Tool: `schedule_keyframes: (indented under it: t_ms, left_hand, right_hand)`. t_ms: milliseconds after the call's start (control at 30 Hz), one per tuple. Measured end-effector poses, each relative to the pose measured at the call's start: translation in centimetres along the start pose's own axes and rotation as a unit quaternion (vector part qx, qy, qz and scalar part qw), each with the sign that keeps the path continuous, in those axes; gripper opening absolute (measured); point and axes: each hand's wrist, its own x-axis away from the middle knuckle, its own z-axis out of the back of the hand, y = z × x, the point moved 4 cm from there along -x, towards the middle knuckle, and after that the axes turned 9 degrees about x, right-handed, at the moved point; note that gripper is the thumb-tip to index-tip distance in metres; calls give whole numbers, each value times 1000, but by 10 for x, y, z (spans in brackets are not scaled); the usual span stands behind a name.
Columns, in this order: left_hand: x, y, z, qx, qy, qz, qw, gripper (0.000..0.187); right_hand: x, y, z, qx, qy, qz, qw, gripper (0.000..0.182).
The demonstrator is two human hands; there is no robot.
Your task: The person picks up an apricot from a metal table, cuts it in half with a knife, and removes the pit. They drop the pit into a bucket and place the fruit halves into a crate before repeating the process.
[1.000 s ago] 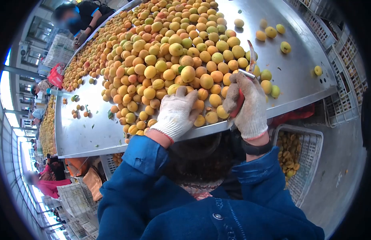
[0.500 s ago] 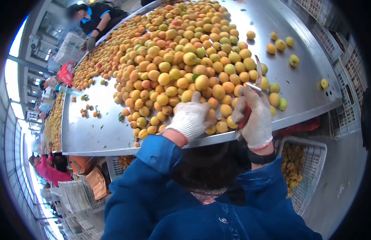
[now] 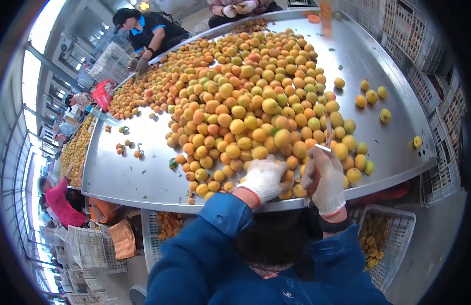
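My left hand (image 3: 265, 179), in a white knit glove, is at the near edge of the fruit pile. Its fingers are curled around what looks like an apricot (image 3: 287, 177), mostly hidden by the glove. Close beside it on the right, my gloved right hand (image 3: 327, 180) is closed around a knife (image 3: 328, 127) with a thin curved blade pointing up and away. Little of its red handle shows between the fingers. Yellow-orange apricots (image 3: 237, 126) lie heaped just beyond both hands on a metal table (image 3: 144, 178).
A crate of apricot pieces (image 3: 405, 223) stands below the table at right, another crate (image 3: 151, 234) at left. Loose apricots (image 3: 371, 96) lie at the table's right. A co-worker (image 3: 149, 33) leans over the far left edge; another person's gloved hands (image 3: 240, 7) show at the far end.
The view has shifted, showing more of the table's far end. My left hand has drawn back from the pile toward the table edge and my right hand, which still grips the knife.
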Motion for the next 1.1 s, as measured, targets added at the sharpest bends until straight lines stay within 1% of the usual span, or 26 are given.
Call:
schedule_keyframes:
  t_ms: [67, 100, 133, 233, 267, 333, 400, 433, 467, 500, 533, 567, 600, 667, 700, 733, 800, 833, 867, 900, 933, 967, 1000, 1033, 1067, 1100]
  left_hand:
    - [7, 0, 6, 27, 27, -9, 999, 36]
    - [13, -2, 10, 45, 22, 3, 999, 34]
    - [18, -5, 13, 45, 20, 3, 999, 34]
    - [43, -17, 25, 189, 104, 34, 976, 40]
    - [52, -21, 35, 189, 156, 22, 969, 43]
    - [66, -42, 38, 178, 183, 72, 964, 41]
    - [81, -61, 40, 177, 224, 72, 956, 37]
    - [89, -69, 40, 225, 222, 89, 944, 37]
    - [94, -76, 39, 270, 220, 105, 931, 37]
    - [96, -78, 39, 276, 218, 105, 930, 37]
    - [99, -84, 36, 433, 209, 128, 868, 39]
    - [100, -88, 32, 576, 195, 146, 780, 40]
    - [101, -90, 33, 579, 196, 145, 778, 40]
    - [99, -90, 31, 701, 164, 113, 685, 44]
    - [98, -90, 31, 703, 162, 111, 683, 44]
    - [99, -89, 32, 704, 161, 102, 684, 45]
    - [99, -92, 29, 708, 157, 91, 683, 45]
    - [99, -96, 25, 748, 149, 81, 642, 45]
    - [98, -99, 20, 785, 140, 72, 599, 44]
    - [97, -99, 19, 826, 139, 27, 546, 46]
    - [95, -99, 17, 827, 137, 27, 545, 46]
    - [95, -98, 20, 819, 159, 0, 552, 46]
    - [94, -98, 24, 809, 180, -28, 559, 47]
    - [91, -97, 22, 856, 149, -21, 495, 48]
    - [90, -96, 23, 857, 146, -23, 493, 48]
    - [89, -97, 22, 864, 153, -11, 480, 46]
  right_hand:
    - [3, -2, -9, 72, -9, 26, 997, 19]
    - [5, -4, -15, 75, 6, 36, 997, 21]
    - [5, -2, -18, 75, 6, 34, 997, 21]
    - [5, 8, -24, 11, -54, 18, 998, 24]
    - [3, 13, -24, 23, -48, 18, 998, 23]
    - [4, 15, -30, 65, -23, 36, 997, 23]
    - [6, 15, -37, 89, -51, 18, 995, 23]
    - [4, 20, -38, 66, -52, 10, 996, 25]
    - [4, 21, -40, 72, -49, 8, 996, 25]
    - [5, 22, -43, 69, -54, 16, 996, 26]
    - [5, 23, -47, 67, -61, 26, 996, 27]
    - [6, 26, -52, 57, -74, 8, 996, 28]
    - [7, 27, -58, 61, -75, 9, 995, 28]
    - [12, 34, -70, 79, -89, -33, 992, 29]
    - [12, 40, -75, 107, -115, -44, 987, 27]
    - [14, 41, -79, 111, -112, -44, 987, 27]
    - [22, 44, -92, 156, -163, -47, 973, 27]
    - [22, 48, -96, 167, -153, -44, 973, 20]
    - [23, 50, -98, 169, -150, -44, 973, 20]
    - [24, 52, -102, 177, -162, -47, 970, 19]
    - [24, 54, -106, 184, -173, -50, 966, 19]
    - [24, 55, -109, 219, -164, -42, 961, 20]
    - [26, 55, -113, 220, -162, -42, 961, 20]
    - [28, 54, -119, 204, -169, -32, 964, 20]
    - [29, 53, -122, 187, -176, -22, 966, 21]
    - [28, 55, -123, 190, -173, -22, 966, 21]
